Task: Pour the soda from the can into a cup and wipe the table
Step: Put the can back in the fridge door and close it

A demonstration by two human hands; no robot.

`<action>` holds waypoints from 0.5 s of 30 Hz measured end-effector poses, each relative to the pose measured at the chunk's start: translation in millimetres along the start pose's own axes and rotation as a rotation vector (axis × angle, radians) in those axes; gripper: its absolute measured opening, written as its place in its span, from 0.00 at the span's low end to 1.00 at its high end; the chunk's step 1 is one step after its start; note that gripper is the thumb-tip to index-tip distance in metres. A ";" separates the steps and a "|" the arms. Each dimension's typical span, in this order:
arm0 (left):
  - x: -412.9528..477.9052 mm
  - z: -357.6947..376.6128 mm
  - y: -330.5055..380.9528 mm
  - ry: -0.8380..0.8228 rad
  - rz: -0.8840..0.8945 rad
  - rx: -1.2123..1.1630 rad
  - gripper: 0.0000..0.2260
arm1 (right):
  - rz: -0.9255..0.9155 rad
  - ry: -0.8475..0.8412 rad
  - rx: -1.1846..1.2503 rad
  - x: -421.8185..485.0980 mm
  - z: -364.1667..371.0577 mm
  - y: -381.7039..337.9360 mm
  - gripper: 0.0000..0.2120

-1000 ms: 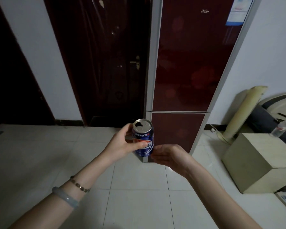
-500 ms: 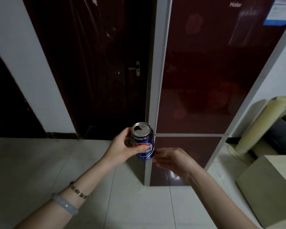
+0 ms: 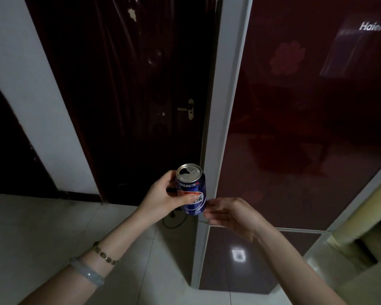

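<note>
The can (image 3: pixel 193 184) is gripped by the left hand (image 3: pixel 161 200) near the fridge (image 3: pixel 295 150) edge; the right hand (image 3: pixel 229 214) is loosely spread beside it.

A home interior is shown: a tall dark-red Haier fridge (image 3: pixel 295 128) is stood beside a dark wooden door (image 3: pixel 130 95) with a lever handle (image 3: pixel 186 109), on a pale tiled floor (image 3: pixel 53 227).

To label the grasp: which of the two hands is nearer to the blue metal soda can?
Left. The left hand grips the blue metal soda can round its left side; the right hand lies open just beside its lower right, contact unclear.
</note>
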State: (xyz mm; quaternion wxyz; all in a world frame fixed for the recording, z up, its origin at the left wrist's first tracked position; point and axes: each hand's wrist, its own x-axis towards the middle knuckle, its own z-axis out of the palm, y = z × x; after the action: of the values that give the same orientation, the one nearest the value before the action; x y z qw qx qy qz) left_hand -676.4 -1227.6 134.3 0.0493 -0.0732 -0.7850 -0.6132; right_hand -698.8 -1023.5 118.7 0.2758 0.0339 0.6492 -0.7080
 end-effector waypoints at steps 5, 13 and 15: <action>25.6 -10.3 -2.1 0.002 0.016 0.003 0.28 | -0.032 -0.014 -0.089 21.7 2.4 -16.8 0.14; 60.4 -41.7 0.7 0.042 0.037 0.036 0.29 | -0.678 0.247 -1.260 49.9 10.0 -46.6 0.17; 64.0 -48.6 1.1 0.048 0.047 0.048 0.28 | -0.935 0.336 -1.504 56.8 12.9 -55.8 0.16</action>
State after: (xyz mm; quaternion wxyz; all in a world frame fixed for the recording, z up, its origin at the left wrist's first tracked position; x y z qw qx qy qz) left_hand -739.8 -1271.0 157.9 0.0842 -0.0759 -0.7961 -0.5944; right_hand -767.0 -1055.0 147.9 -0.1896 -0.3201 0.9201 -0.1220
